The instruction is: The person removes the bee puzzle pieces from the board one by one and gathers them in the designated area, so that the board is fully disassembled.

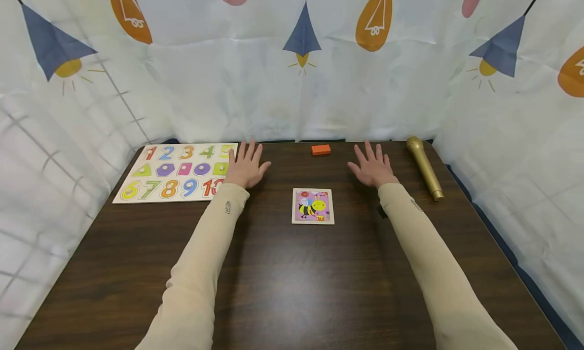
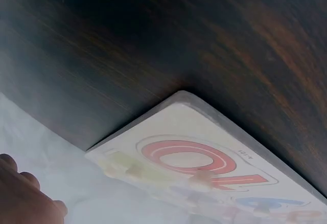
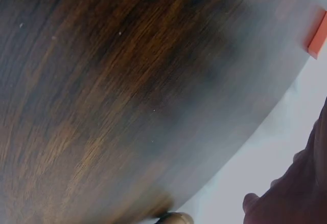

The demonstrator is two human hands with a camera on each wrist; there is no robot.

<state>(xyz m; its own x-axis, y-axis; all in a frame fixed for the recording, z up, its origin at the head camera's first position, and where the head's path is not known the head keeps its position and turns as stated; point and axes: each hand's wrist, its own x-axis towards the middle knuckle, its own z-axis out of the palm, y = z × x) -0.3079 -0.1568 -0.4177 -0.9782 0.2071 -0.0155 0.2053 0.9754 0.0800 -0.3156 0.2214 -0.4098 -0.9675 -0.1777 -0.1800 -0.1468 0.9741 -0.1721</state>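
Both arms stretch forward over the dark wooden table. The left hand (image 1: 246, 167), fingers spread and holding nothing, overlaps the right end of a number puzzle board (image 1: 155, 186) in the head view. That board carries coloured digits and shapes; its corner with the red 10 (image 2: 189, 155) shows in the left wrist view. On the right, the right hand (image 1: 373, 166) is likewise spread, with nothing in it. Between the hands lie a small square bee picture puzzle (image 1: 313, 206) and, farther back, an orange block (image 1: 321, 150).
A gold microphone-shaped object (image 1: 425, 168) lies at the table's right side, just beyond the right hand. White curtains (image 1: 246, 86) printed with lamps and bulbs hang behind the table and along both sides. The table's far edge runs close behind the orange block.
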